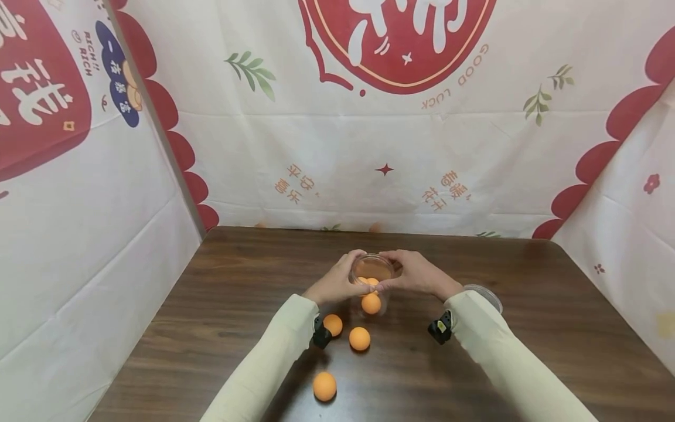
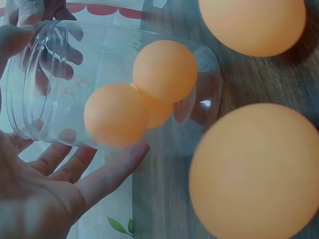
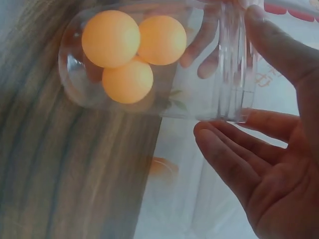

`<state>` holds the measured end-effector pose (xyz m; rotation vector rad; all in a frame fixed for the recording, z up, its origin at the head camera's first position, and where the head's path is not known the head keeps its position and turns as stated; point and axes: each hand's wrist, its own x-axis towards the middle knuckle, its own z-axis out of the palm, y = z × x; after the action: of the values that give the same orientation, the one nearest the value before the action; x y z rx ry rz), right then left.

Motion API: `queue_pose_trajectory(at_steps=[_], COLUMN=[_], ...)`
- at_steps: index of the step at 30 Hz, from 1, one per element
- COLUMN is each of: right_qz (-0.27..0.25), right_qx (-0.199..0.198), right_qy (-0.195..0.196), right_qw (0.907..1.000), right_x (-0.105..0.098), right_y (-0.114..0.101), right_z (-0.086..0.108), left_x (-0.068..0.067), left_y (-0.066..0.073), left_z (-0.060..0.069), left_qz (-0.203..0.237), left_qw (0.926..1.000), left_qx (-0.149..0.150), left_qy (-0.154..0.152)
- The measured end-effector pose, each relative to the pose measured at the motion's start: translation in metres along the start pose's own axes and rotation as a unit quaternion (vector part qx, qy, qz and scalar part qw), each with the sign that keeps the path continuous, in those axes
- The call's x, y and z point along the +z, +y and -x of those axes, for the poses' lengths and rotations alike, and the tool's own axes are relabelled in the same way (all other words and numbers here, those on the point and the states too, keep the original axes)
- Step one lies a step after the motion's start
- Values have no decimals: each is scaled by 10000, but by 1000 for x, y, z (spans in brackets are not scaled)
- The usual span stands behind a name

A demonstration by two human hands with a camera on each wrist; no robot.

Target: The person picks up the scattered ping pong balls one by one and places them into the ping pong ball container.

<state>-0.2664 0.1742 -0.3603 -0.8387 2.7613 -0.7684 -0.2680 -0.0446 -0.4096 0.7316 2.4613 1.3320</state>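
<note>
A clear plastic jar (image 1: 373,267) without a lid stands on the table, with three orange balls (image 1: 371,303) inside. The left hand (image 1: 340,281) grips the jar's left side near the rim, thumb in front. On the other side the right hand (image 1: 419,274) holds it too. In the left wrist view the jar (image 2: 75,114) lies between curved fingers of the left hand (image 2: 55,189). The right wrist view has the three balls (image 3: 110,39) together at the jar's bottom and the right hand (image 3: 269,159) around its threaded neck.
Three loose orange balls, one by the left wrist (image 1: 333,324), one in front of the jar (image 1: 360,339) and one nearer the front (image 1: 324,386), lie on the brown table (image 1: 227,328). A clear round lid (image 1: 487,296) is partly behind the right sleeve. Printed cloth (image 1: 327,140) hangs behind.
</note>
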Motion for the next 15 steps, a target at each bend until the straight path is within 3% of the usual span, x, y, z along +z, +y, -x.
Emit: queue_pose_trajectory(at_steps=[8,15], right_qz=[-249,-317], right_qx=[110,227], right_qy=[199,228], right_qw=[9994,9990], right_x=[4,7], right_y=[1,1], right_z=[5,9], left_x=[1,2], left_y=[1,-3], left_z=[1,14], left_qz=[-101,-193], left_qw=[9999,9992], left_qx=[-22,-7], left_qy=[116,342])
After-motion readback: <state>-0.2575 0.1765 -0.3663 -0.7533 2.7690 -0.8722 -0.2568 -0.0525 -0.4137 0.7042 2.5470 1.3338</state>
